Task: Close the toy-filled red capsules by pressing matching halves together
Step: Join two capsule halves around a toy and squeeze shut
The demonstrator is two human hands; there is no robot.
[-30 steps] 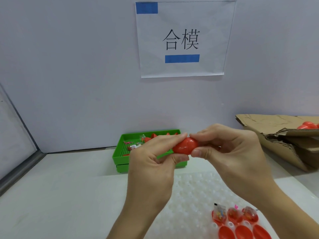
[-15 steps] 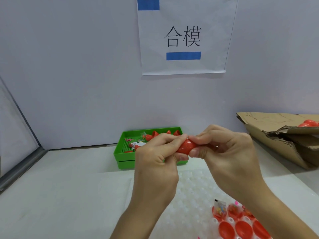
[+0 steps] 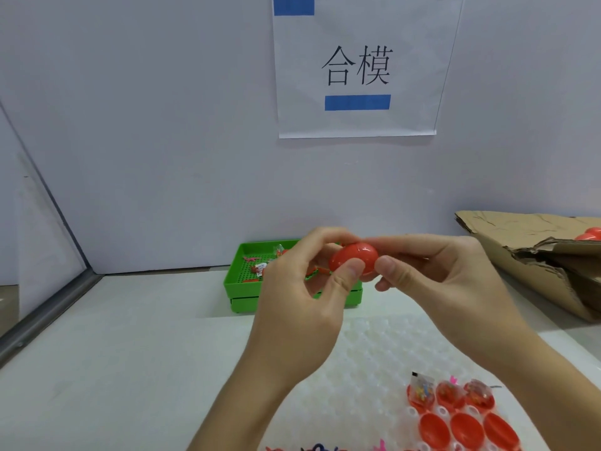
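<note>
One red capsule, head view: held in the air between both hands, above the tabletop. Left hand pinches its left side, thumb laid across the front; right hand pinches its right side with thumb and fingertips. Both hands are clamped on it from opposite sides. A seam line shows across the top; the two halves appear joined, though whether they are fully snapped home cannot be told.

Step in hand, as judged: the pressing-together of this capsule, at or near its finish.

Three toy-filled halves, open, sit in a white dimpled tray below and to the right of the hands; three empty halves lie in the row nearer the person.

One green basket, behind the left hand, holds loose toys and red pieces.

One cardboard box, well to the right of the right hand, holds closed red capsules.

Next move, as judged: a last firm squeeze if the seam is not flush, then setting the capsule down, likely in the box, and pairing a filled half with an empty one.
</note>
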